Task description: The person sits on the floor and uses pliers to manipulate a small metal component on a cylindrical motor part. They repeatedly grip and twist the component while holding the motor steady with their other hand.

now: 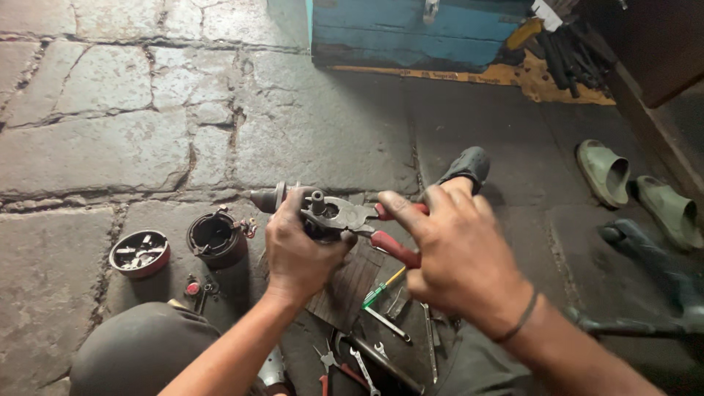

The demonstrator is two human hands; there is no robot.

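- Left hand closed around a dark metal motor part, held above the stone floor.
- Right hand squeezing red-handled pliers, nose on the part.
- Part greasy, with shaft pointing toward 9 o'clock.
- Black housing and red-rimmed cap at 9 o'clock; wrenches at 6.

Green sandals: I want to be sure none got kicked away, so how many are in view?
2. One green sandal lies on the stone floor at the right; the other green sandal is just right of it, near the frame's edge.
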